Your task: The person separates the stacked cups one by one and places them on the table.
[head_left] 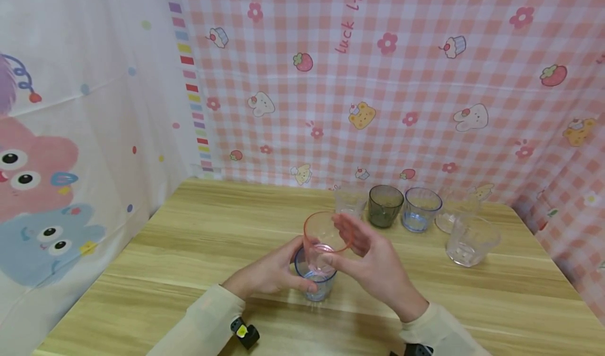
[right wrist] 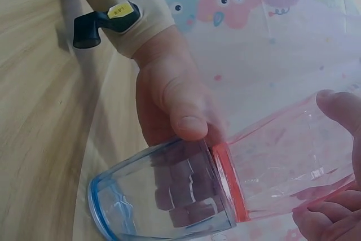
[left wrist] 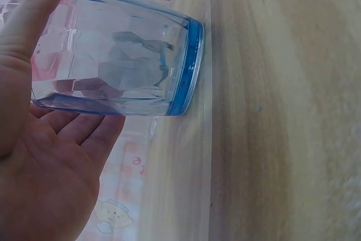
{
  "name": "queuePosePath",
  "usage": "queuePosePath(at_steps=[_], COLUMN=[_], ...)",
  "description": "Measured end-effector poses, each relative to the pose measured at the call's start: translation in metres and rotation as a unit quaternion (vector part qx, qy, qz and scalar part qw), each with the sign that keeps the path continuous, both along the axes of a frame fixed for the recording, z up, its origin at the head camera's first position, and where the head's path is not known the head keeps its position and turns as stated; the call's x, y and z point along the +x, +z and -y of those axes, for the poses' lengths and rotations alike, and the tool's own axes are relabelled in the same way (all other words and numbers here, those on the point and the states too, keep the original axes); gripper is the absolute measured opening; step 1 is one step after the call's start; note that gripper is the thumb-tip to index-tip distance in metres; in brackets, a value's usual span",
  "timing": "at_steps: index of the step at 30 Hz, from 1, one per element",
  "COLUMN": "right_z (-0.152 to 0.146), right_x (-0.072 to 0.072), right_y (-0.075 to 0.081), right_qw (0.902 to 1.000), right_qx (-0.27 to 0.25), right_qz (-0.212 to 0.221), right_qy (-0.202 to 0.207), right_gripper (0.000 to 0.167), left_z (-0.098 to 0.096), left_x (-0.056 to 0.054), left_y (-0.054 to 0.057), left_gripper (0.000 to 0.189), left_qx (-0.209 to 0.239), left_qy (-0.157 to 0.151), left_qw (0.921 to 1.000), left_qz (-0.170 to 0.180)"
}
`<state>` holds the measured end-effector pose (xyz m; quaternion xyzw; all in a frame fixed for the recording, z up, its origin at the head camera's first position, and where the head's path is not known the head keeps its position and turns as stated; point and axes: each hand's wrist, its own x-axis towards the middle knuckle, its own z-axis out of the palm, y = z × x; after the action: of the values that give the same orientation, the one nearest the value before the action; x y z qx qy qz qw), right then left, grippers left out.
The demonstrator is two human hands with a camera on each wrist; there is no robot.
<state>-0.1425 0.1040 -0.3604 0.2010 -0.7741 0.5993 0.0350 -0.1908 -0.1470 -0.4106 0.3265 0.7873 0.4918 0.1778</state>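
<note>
My left hand (head_left: 271, 273) holds a clear cup with a blue rim and base (head_left: 323, 289), its thumb on the near side and its fingers around the far side. The cup is upright, low at the tabletop; in the left wrist view its blue base (left wrist: 189, 69) is at the wood surface. Just over its mouth is a pink transparent cup (head_left: 326, 232), gripped between the thumb and fingers of my right hand (head_left: 380, 264). In the right wrist view, the pink cup's red base (right wrist: 231, 182) meets the blue cup's rim; I cannot tell whether it sits slightly inside.
Along the back right of the wooden table (head_left: 212, 214) stand a clear cup (head_left: 351, 201), a dark grey cup (head_left: 385, 209), another blue-rimmed cup (head_left: 420, 211) and a faint clear cup (head_left: 454, 211). Nearer is a faceted clear cup (head_left: 472, 243). Patterned cloth (head_left: 331, 88) hangs behind.
</note>
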Motion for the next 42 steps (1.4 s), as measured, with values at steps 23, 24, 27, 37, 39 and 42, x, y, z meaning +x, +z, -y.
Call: queuePosePath(at_steps=[23,24,27,37,39,42], right_z=[-0.043,-0.045,-0.053,-0.075,-0.079,-0.085], right_x=[0.001,0.000,-0.001,-0.005,-0.005,-0.006], right_y=[0.002,0.001,0.000,-0.005,-0.006,-0.008], right_qw=[0.9968,0.9966,0.9959,0.9941,0.9936,0.9922], right_qx=[0.021,0.023,0.025,0.027,0.026,0.032], right_qz=[0.000,0.000,0.003,0.010,0.011,0.014], right_qy=[-0.077,-0.079,-0.087,-0.104,-0.110,-0.120], right_gripper=[0.083,0.083,0.084,0.088,0.088,0.088], left_z=[-0.002,-0.002,-0.002,-0.002,-0.002,-0.002], left_x=[0.000,0.000,0.000,0.000,0.000,0.000], left_y=[-0.002,-0.002,-0.002,-0.002,-0.002,-0.003], left_gripper=[0.086,0.086,0.086,0.086,0.086,0.085], left_qx=[0.009,0.010,0.013,0.015,0.016,0.016], left_qy=[-0.008,-0.008,-0.010,-0.013,-0.012,-0.011], left_qw=[0.9999,0.9999,0.9998,0.9997,0.9997,0.9998], left_qz=[-0.008,-0.008,-0.009,-0.012,-0.012,-0.010])
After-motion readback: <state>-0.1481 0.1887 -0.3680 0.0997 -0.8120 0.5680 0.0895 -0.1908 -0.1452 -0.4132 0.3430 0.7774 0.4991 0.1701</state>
